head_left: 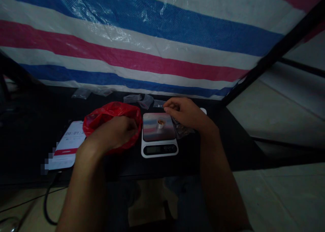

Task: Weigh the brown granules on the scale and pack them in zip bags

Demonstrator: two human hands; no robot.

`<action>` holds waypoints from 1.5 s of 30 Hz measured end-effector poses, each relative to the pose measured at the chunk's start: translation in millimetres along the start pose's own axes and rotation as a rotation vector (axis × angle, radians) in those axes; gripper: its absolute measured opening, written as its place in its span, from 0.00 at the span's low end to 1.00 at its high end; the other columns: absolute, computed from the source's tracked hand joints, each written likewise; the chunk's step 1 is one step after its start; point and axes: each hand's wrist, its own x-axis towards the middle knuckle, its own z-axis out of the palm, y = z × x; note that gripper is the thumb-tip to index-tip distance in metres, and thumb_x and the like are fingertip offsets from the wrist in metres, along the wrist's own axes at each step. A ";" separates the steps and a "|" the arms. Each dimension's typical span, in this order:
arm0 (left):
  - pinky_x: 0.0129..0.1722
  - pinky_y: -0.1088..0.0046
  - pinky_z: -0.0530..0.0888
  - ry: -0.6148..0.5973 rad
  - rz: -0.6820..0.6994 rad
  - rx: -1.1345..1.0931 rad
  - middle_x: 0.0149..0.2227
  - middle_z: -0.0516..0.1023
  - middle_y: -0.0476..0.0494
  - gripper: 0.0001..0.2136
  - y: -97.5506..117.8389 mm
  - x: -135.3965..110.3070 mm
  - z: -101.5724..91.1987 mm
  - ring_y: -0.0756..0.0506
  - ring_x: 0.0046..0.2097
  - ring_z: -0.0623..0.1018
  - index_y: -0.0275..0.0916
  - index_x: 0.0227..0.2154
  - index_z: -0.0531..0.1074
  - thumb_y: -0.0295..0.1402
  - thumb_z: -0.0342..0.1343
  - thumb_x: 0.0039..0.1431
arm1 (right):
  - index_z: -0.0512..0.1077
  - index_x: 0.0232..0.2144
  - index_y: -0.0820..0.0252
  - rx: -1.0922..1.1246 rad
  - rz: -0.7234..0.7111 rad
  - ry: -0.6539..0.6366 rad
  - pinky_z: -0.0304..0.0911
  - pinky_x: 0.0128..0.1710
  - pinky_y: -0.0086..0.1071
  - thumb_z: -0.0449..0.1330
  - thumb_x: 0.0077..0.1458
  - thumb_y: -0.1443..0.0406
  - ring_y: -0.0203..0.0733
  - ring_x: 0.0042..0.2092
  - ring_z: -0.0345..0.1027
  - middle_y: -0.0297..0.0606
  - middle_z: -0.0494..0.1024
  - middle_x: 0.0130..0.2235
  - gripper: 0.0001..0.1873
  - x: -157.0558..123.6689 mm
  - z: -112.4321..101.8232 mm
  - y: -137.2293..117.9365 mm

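Note:
My left hand [114,132] is curled into the mouth of a red plastic bag [111,117] on the dark table; its fingertips are hidden inside the bag. My right hand [186,113] hovers just right of a small digital kitchen scale [159,137], fingers pinched together near a small clear plastic bag [182,130] beneath the hand. A tiny pale cup [161,123] with something brownish in it stands on the scale's shiny plate. What the pinch holds is too small to make out.
A phone [68,144] showing a timer lies left of the red bag, a cable running off the table edge. Several small clear bags [138,98] lie at the back, below a striped blue, pink and white tarp [142,39]. Tiled floor lies right.

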 end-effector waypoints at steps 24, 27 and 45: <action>0.49 0.66 0.76 -0.064 -0.003 -0.013 0.49 0.86 0.40 0.14 -28.3 22.3 3.1 0.39 0.48 0.84 0.41 0.47 0.82 0.34 0.56 0.61 | 0.80 0.40 0.61 -0.009 0.001 -0.023 0.66 0.37 0.32 0.62 0.63 0.66 0.40 0.37 0.77 0.38 0.84 0.37 0.07 -0.4 0.8 -1.1; 0.48 0.66 0.75 -0.025 -0.008 0.006 0.48 0.87 0.42 0.14 -31.1 23.4 1.4 0.39 0.46 0.85 0.42 0.46 0.82 0.33 0.55 0.62 | 0.80 0.40 0.62 -0.018 -0.023 -0.023 0.66 0.37 0.32 0.62 0.63 0.66 0.40 0.37 0.77 0.38 0.84 0.36 0.07 -0.2 1.9 -1.1; 0.42 0.71 0.75 0.019 0.014 -0.053 0.41 0.88 0.46 0.11 -21.3 4.0 -10.1 0.42 0.42 0.84 0.41 0.42 0.84 0.30 0.55 0.64 | 0.82 0.43 0.61 -0.355 -0.278 -0.282 0.62 0.44 0.34 0.57 0.67 0.74 0.44 0.47 0.78 0.43 0.86 0.46 0.13 6.8 70.3 -51.1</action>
